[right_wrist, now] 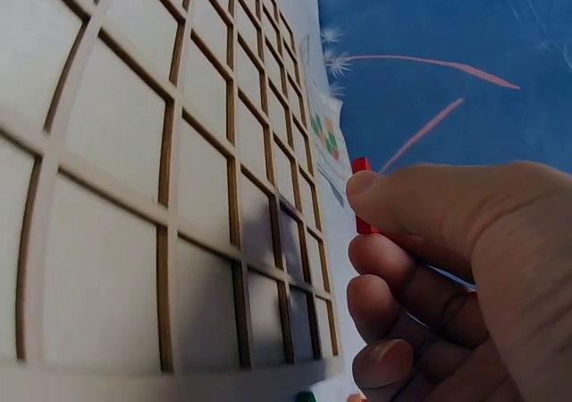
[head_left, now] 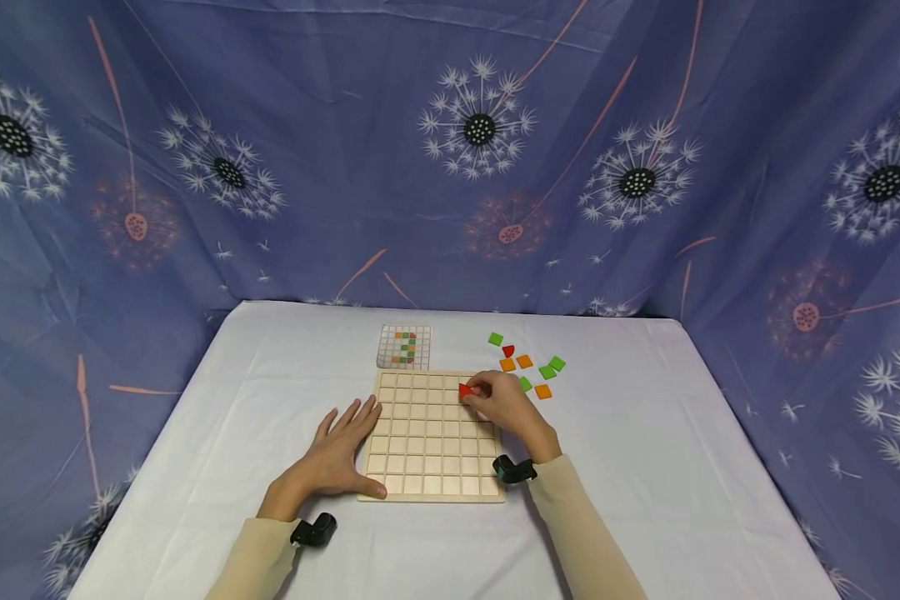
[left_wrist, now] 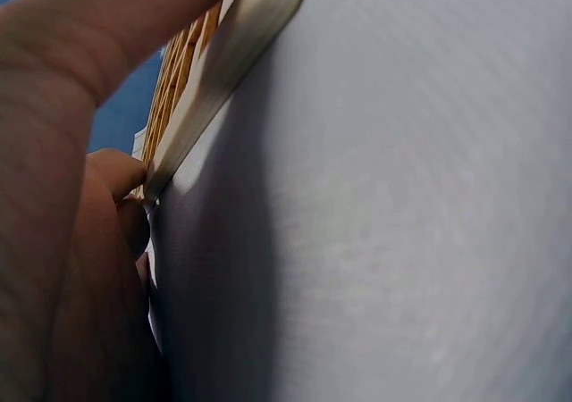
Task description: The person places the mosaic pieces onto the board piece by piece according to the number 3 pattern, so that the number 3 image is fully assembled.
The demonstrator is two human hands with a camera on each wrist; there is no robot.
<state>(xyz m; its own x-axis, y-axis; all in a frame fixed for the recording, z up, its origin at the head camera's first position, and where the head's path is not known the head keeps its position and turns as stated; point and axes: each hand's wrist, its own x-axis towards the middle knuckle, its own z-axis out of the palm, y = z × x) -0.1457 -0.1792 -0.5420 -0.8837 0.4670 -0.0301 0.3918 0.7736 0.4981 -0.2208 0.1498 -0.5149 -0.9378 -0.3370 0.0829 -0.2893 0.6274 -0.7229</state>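
A square wooden grid board [head_left: 421, 437] lies on the white table, its visible cells bare. My left hand [head_left: 335, 457] is spread at the board's left side. Its fingertips touch the left edge and the thumb lies on the near left corner; in the left wrist view the thumb [left_wrist: 107, 31] crosses the board's rim. Over the far right cells my right hand [head_left: 504, 406] pinches a small red tile [head_left: 464, 390] between thumb and fingers. In the right wrist view this red tile [right_wrist: 363, 221] is held above the grid, and mostly its edge shows.
Behind the board lies a pattern card [head_left: 404, 347] with coloured squares on a grid. Loose tiles lie to the right: a red rounded one [head_left: 508, 351], several green ones [head_left: 496, 339] and several orange ones [head_left: 524, 361]. A blue dandelion-print cloth [head_left: 330, 225] hangs behind the table.
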